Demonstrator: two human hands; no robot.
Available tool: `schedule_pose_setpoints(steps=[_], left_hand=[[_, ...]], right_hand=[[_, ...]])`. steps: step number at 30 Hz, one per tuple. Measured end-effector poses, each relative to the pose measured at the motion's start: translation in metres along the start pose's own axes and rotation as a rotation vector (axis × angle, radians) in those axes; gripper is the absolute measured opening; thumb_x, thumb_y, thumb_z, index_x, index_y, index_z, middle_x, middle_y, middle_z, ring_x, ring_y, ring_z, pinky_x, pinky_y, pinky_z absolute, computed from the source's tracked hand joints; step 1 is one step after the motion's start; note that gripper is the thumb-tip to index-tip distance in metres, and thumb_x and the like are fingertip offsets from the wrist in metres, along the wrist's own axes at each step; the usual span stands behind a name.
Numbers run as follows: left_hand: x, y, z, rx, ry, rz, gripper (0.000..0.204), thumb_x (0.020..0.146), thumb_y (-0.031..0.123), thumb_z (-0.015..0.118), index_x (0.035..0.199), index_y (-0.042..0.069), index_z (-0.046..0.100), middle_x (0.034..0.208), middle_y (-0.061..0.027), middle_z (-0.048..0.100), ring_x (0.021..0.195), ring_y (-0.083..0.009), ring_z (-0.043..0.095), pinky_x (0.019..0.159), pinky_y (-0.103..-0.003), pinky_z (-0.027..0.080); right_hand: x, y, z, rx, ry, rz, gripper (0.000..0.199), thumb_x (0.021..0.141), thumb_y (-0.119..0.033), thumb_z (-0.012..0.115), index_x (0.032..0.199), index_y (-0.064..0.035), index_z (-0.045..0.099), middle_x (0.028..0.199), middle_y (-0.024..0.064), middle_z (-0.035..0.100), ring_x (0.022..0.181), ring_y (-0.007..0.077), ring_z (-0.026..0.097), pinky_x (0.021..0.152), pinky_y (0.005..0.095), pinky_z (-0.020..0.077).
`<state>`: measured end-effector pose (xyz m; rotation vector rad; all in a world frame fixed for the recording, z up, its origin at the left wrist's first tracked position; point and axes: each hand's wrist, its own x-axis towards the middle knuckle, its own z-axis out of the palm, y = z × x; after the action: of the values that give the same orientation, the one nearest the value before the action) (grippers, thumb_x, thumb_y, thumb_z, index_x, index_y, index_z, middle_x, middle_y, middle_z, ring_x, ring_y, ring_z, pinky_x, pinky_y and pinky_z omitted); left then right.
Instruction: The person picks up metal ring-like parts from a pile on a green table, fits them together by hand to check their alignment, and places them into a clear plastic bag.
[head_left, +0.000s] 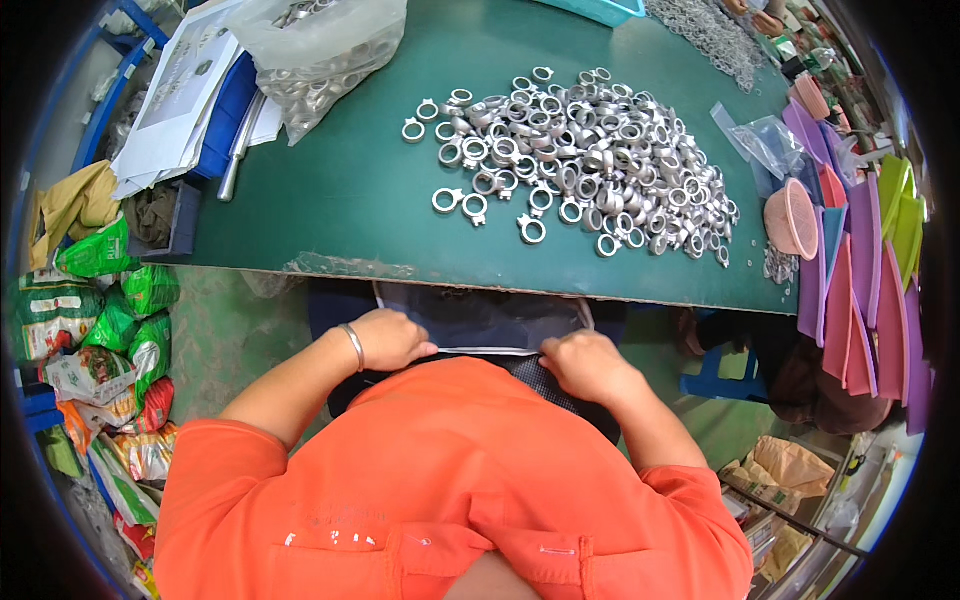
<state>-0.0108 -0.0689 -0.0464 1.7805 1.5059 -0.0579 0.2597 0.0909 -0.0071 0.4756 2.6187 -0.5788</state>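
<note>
Both hands sit below the table edge: left hand (388,338) and right hand (585,362), fingers curled shut, pinch the pale hem of a dark cloth apron (480,318) across the lap. Shiny metal rings (580,160) heap on the green table (350,190), well apart.

near table edge (330,235): bare | centre-right: ring pile (590,160) | far-left: bag (320,50)

Shiny metal rings (590,160), matt tabletop (350,190)
</note>
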Motion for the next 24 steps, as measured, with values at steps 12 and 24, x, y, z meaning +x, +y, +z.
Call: schedule_pose_setpoints(steps=[12,24], left_hand=[[0.069,0.000,-0.113,0.105,1.118,-0.155,0.070,0.087,0.034,0.068,0.143,0.004,0.038,0.147,-0.0239,0.034,0.137,-0.0413,0.032,0.110,-0.050,0.028],[0.064,0.004,-0.117,0.103,1.155,-0.071,0.063,0.084,0.032,0.070,0.136,0.006,0.046,0.142,-0.0188,0.038,0.131,-0.0374,0.038,0.105,-0.053,0.031]], right_hand=[[0.090,-0.023,-0.050,-0.063,0.959,0.104,0.045,0.082,-0.028,0.071,0.121,-0.0099,0.062,0.135,0.0147,0.051,0.125,0.0367,0.045,0.094,0.0492,0.0398],[0.108,-0.024,-0.080,0.018,1.046,-0.086,0.050,0.083,-0.030,0.070,0.125,-0.0060,0.058,0.139,0.0179,0.047,0.129,0.0382,0.043,0.106,0.0511,0.0307]])
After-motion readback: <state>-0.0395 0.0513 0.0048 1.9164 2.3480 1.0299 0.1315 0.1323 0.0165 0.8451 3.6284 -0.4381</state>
